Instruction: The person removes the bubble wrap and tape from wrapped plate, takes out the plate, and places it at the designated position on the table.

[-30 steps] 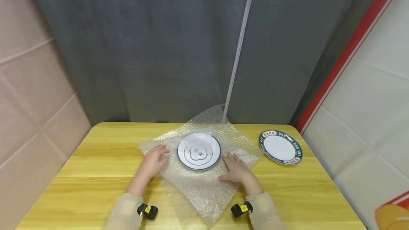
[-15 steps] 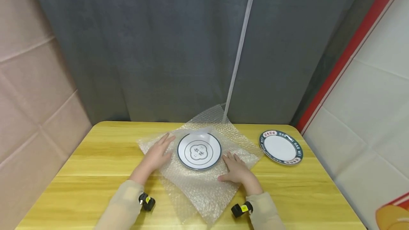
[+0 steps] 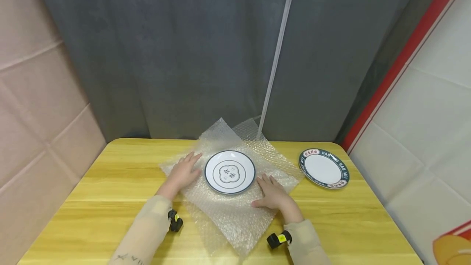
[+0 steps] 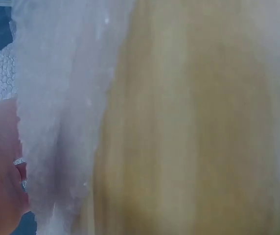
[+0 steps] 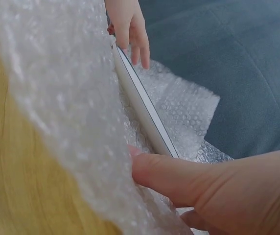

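Note:
A white plate with a blue rim and a printed flower-shaped mark lies face up on layered sheets of bubble wrap. To its left, my left hand rests on the wrap with fingers extended, apart from the rim. On the other side my right hand lies on the wrap with spread fingers, just right of the plate. The right wrist view shows the plate's edge beyond my right thumb. In the left wrist view, wrap partly covers the left hand.
A second plate, white with a dark green lettered rim, sits at the right of the wooden table, close to a corner of the wrap. Behind the table hangs a grey curtain. Light panels flank both sides.
The wrap's far flap, which covered part of the plate, now lies back behind it, leaving the plate's face uncovered. My left hand has shifted slightly forward; the right hand has stayed put.

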`<state>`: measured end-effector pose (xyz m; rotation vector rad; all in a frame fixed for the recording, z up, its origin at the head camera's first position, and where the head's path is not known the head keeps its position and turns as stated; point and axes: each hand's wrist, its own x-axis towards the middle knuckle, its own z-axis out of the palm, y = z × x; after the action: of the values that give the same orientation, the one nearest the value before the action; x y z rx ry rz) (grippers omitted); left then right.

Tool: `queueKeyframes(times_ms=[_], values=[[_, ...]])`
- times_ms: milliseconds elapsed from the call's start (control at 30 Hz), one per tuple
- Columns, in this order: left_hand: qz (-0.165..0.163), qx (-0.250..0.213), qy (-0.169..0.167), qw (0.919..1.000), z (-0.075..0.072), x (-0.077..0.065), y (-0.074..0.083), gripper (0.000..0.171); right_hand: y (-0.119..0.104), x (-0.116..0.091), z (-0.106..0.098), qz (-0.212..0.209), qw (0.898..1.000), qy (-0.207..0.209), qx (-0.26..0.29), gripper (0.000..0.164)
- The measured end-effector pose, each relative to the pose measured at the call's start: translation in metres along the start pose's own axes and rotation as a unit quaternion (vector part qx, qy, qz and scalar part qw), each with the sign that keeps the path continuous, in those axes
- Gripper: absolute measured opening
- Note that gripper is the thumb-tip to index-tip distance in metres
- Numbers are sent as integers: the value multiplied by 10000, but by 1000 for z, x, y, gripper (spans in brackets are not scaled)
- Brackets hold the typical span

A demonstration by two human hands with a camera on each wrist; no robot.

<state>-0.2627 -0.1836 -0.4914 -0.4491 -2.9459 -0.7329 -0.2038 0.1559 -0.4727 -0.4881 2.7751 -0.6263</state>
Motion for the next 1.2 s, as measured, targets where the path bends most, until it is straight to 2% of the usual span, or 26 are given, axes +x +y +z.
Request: queueKeyframes(times_ms=[200,367,600,800,967,1200], values=[[-163,143,-64,9997,4,5,-3,57,1,0,1,22,10000,-4,60,94],[-312,81,-21,9995,10,4,-6,57,2,0,2,24,10000,-21,91,95],[-262,80,-44,9996,11,-1,-10,56,2,0,1,57,9998,-72,200,100],[-205,-149,-322,9992,6,-7,-8,64,3,-1,1,91,9996,-113,238,102],[-66,-349,-603,9975,-1,-17,-5,71,2,-2,1,65,9995,-145,280,102],[-52,-566,-974,9936,-5,-32,0,89,0,-4,-1,16,9994,-177,302,102]])
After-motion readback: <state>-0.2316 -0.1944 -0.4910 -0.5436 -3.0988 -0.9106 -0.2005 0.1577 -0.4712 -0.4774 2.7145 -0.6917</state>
